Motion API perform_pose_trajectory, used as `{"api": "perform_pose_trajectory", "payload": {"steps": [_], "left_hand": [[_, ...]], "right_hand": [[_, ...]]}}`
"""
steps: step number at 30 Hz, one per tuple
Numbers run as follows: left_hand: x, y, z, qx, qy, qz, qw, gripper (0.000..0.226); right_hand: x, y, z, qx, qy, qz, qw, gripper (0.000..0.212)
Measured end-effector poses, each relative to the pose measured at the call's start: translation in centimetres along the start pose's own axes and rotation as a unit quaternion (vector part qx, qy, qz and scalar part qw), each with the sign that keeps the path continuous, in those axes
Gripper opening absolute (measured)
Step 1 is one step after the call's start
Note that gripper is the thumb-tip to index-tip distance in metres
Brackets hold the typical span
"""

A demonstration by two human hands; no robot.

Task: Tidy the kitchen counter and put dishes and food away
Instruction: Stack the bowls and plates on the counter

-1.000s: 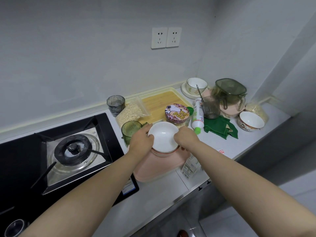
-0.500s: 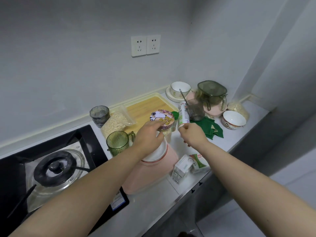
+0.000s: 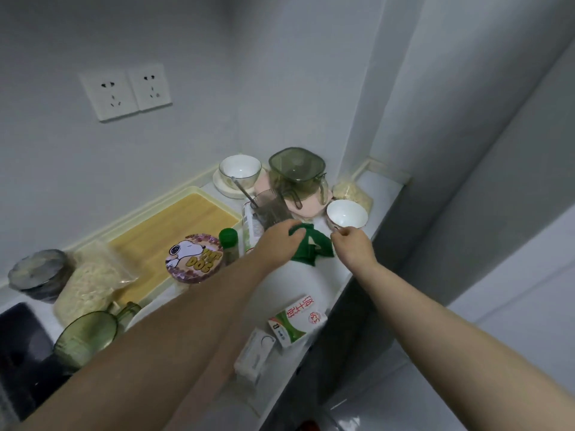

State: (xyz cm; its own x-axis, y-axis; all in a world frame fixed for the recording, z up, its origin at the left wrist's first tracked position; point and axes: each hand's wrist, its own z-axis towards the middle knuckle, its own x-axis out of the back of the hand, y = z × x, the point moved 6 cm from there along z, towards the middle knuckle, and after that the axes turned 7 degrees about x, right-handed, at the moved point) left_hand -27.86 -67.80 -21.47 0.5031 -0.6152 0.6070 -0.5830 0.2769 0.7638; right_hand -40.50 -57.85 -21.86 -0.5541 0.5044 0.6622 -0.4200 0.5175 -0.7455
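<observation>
A green cloth point(image 3: 311, 245) lies crumpled on the white counter point(image 3: 298, 284) at the far right. My left hand point(image 3: 280, 242) reaches over it, its curled fingers gripping the cloth's upper left edge. Just right of the cloth stands a white patterned bowl point(image 3: 347, 213). My right hand point(image 3: 353, 248) is at the bowl's near side, its fingertips pinching the rim. My left forearm hides part of the counter below.
Behind the cloth are a smoky glass with a spoon point(image 3: 270, 208), a green pitcher point(image 3: 295, 172), a bowl on a saucer point(image 3: 239, 171) and an oat bag point(image 3: 353, 192). Left: a wooden tray point(image 3: 174, 231), a cartoon-lid tub point(image 3: 194, 258), a green-capped bottle point(image 3: 228, 241). A milk carton point(image 3: 297, 321) lies near the counter's edge.
Both hands have left the white bowl on the pink container and moved right. The left now grips the green cloth and the right is at the patterned bowl. The view has swung right.
</observation>
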Motion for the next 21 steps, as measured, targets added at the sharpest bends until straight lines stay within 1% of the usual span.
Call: {"api": "perform_pose_trajectory", "payload": {"steps": [1,2,4,5,8,11,13,14,16,21], "left_hand": [[-0.8,0.4,1.1,0.016,-0.016,-0.019,1.000,0.042],[-1.7,0.7,2.4,0.031,-0.032,-0.035,0.998,0.042],[-3.4,1.0,4.6,0.066,-0.066,-0.061,0.994,0.039],[-4.2,1.0,5.6,0.089,-0.081,-0.082,0.989,0.034],[-6.1,0.6,8.0,0.180,-0.103,-0.163,0.965,0.018],[-7.4,0.2,9.9,0.249,-0.102,-0.220,0.938,0.018],[-8.2,-0.1,11.0,0.266,-0.103,-0.249,0.925,0.027],[-8.6,-0.3,11.5,0.272,-0.104,-0.265,0.919,0.035],[-9.2,-0.7,12.1,0.293,-0.111,-0.284,0.906,0.044],[-10.3,-1.0,13.3,0.314,-0.118,-0.307,0.890,0.047]], "right_hand": [[0.4,0.8,1.0,-0.024,0.008,0.013,1.000,0.019],[0.7,1.6,2.1,-0.052,0.019,0.034,0.998,0.021],[0.8,3.4,4.1,-0.116,0.043,0.095,0.988,0.035],[0.8,4.3,5.0,-0.148,0.051,0.130,0.979,0.039],[-0.1,6.6,6.5,-0.238,0.058,0.246,0.938,0.046],[-1.3,8.3,7.7,-0.296,0.066,0.302,0.904,0.047],[-2.0,8.9,8.5,-0.317,0.073,0.330,0.886,0.048],[-2.4,9.1,8.8,-0.327,0.075,0.345,0.877,0.048],[-2.9,9.5,9.7,-0.337,0.081,0.361,0.866,0.047],[-3.2,11.4,12.6,-0.331,0.092,0.332,0.879,0.042]]}}
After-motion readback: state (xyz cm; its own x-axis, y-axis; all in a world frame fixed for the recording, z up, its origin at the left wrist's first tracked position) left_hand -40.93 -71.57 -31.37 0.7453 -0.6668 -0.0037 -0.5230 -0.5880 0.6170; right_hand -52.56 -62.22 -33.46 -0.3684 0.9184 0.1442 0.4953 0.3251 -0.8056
